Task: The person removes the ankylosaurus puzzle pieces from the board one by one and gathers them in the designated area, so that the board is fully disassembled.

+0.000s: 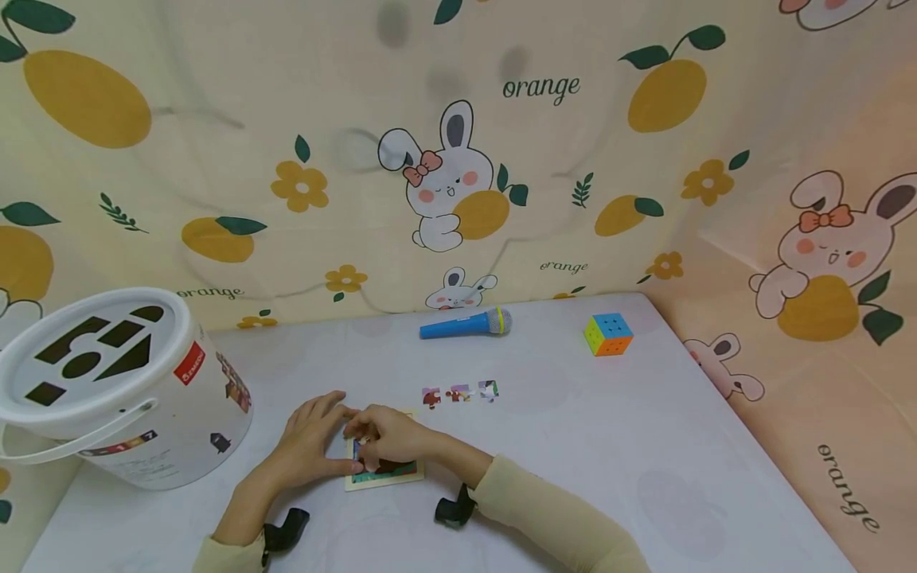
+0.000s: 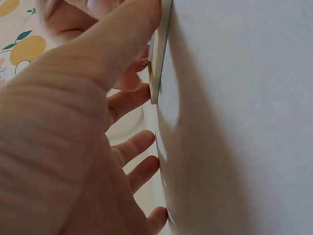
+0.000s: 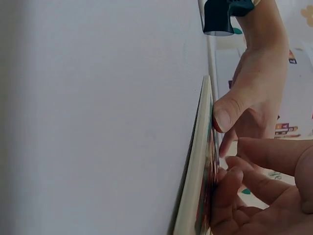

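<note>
A small puzzle board (image 1: 390,475) with a cream frame lies near the table's front edge. My left hand (image 1: 315,434) rests flat beside it, fingers straight, its thumb (image 3: 227,115) pressing on the board's left edge (image 2: 157,73). My right hand (image 1: 383,436) sits on top of the board with its fingers curled down, pinching a small puzzle piece against the picture (image 3: 198,166); the piece is almost wholly hidden under the fingertips (image 3: 230,178). Three loose puzzle pieces (image 1: 459,392) lie in a row just beyond the hands.
A white bucket (image 1: 143,414) with a shape-sorter lid stands at the left. A blue toy microphone (image 1: 466,324) and a colour cube (image 1: 608,333) lie near the table's back edge. A cloth printed with rabbits and oranges hangs behind and to the right.
</note>
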`<state>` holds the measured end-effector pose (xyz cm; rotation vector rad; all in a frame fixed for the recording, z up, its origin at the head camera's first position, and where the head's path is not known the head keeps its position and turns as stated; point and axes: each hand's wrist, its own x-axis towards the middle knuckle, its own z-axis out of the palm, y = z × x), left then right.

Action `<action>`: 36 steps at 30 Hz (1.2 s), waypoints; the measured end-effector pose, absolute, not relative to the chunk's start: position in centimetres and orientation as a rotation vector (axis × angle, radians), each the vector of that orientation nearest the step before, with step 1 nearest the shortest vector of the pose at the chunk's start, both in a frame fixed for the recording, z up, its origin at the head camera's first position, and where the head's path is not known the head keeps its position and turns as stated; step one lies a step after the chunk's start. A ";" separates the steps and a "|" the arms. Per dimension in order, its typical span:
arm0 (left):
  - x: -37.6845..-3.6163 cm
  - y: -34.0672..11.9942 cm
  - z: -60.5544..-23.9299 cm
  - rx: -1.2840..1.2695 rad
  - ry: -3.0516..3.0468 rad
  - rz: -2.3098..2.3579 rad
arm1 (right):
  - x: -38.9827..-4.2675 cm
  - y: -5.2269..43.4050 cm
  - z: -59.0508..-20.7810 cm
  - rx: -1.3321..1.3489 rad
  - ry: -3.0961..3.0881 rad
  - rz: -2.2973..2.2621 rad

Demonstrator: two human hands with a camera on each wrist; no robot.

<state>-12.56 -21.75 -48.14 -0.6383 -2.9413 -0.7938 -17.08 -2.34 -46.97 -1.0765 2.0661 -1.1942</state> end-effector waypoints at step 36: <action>-8.7 -21.5 -49.1 -0.506 -3.046 -0.622 | -16.3 -3.0 -46.2 -1.029 2.409 -0.971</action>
